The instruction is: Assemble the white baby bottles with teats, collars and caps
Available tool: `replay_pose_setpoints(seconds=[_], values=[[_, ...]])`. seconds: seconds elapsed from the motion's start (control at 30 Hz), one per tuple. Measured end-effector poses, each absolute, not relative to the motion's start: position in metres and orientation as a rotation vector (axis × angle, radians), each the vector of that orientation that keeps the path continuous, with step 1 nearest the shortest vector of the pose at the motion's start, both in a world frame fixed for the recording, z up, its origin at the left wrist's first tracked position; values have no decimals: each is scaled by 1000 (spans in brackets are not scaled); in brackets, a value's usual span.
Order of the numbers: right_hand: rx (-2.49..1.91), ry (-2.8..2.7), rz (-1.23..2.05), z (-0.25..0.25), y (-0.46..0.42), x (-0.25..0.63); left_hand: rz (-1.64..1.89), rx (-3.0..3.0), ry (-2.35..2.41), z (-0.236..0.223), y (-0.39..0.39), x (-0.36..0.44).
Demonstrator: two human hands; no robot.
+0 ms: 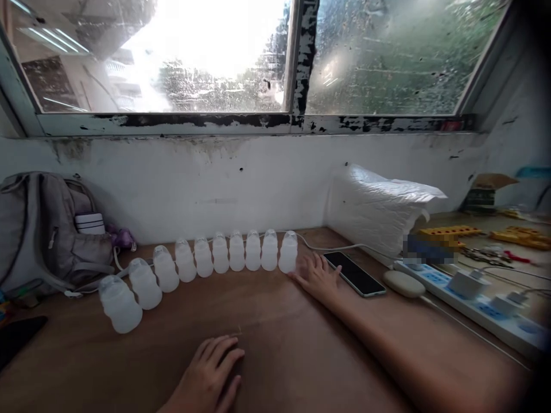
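Observation:
Several frosted white baby bottles point(236, 253) with clear caps stand upright in a curved row on the brown table point(258, 310). The row runs from a large near bottle point(120, 307) on the left to the rightmost bottle point(288, 255). My right hand point(318, 278) lies with fingers spread beside that last bottle, holding nothing; its thumb side is close to a dark phone point(355, 274). Whether the fingers touch the bottle I cannot tell. At the near edge my left hand point(210, 370) rests on the table, fingers apart and nothing in it.
A grey backpack point(38, 229) leans on the wall at left, with a black flat object point(21, 338) before it. On the right are a white plastic bag point(379, 206), a beige oval object point(403, 283) and a power strip point(473, 307) with plugs. A white cable runs behind the bottles.

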State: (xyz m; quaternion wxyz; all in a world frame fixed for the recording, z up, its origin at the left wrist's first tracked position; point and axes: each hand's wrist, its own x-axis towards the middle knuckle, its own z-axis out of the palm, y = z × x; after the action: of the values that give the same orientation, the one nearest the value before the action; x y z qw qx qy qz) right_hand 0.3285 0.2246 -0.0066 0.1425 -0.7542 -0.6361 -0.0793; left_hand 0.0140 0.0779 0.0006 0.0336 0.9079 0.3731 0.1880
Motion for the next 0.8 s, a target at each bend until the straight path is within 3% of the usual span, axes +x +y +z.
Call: replay_pose_setpoints(seconds=[0.53,0.8], values=[[-2111,-1540,-116,0,212,353,459,2679,1221,19,58,31],[-1915,-1670,-465,-3,193,341,534,2699,1183,16,45,23]])
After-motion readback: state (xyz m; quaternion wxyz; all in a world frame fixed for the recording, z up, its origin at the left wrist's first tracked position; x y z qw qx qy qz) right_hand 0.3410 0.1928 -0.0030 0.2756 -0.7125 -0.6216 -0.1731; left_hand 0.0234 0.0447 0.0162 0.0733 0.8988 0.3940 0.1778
